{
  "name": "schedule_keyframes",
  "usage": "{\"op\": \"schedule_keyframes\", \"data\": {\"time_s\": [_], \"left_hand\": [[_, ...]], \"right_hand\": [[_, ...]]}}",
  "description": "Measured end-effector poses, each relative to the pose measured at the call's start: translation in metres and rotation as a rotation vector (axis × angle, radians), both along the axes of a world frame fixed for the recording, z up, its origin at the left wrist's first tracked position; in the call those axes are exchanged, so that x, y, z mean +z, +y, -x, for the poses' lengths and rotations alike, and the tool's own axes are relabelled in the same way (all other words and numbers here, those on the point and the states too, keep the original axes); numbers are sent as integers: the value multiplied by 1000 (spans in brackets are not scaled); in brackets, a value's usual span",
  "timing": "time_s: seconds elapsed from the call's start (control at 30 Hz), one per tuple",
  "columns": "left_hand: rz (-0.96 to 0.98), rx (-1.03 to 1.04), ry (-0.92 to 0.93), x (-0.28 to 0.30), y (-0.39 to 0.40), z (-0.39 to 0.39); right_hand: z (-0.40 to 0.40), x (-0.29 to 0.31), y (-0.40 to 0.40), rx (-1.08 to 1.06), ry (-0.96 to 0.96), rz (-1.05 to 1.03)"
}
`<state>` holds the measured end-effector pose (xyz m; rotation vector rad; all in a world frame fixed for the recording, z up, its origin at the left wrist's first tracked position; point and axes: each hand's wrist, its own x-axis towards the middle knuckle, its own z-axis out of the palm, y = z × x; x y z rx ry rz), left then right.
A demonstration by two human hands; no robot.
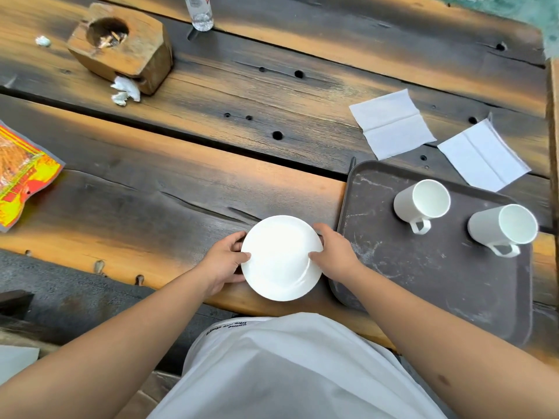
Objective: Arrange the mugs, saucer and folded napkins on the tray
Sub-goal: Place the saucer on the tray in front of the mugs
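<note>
A white saucer [279, 257] is near the table's front edge, just left of the dark brown tray [423, 282]. My left hand [223, 263] grips its left rim and my right hand [334, 252] grips its right rim, thumbs on top. Two white mugs stand upright on the tray, one [422, 204] toward the back middle and one [502, 228] at the right, handles toward me. Two white napkins lie on the wood behind the tray, one [391, 124] unfolded flat with creases and one [484, 155] further right.
A wooden block ashtray [121, 46] with crumpled tissue [125, 90] sits at the back left. A clear bottle [199, 12] stands at the back. A yellow and red snack bag [21, 176] lies at the left edge. The table [181, 182] is rough dark planks with gaps.
</note>
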<state>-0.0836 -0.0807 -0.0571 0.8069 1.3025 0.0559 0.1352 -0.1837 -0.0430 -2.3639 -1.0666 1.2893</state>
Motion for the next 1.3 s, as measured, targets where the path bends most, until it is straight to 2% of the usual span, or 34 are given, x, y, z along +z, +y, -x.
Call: {"op": "schedule_keyframes", "data": {"time_s": [0.23,0.47,0.63,0.9,1.3], "left_hand": [[-23,-29,31,10,-3,-7],[-56,-78,39,19,-8,-19],[-68,-53,2,22,-16,-31],[-16,-140,-53,26,-42,-72],[-82,-289,-13,25,-99,-150]], "right_hand": [[-12,4,-7,-320,180,-24],[-27,6,-25,-322,270,-49],[-36,11,-43,-376,466,-41],[-64,13,-88,-529,523,-90],[-122,10,-161,-672,511,-101]]}}
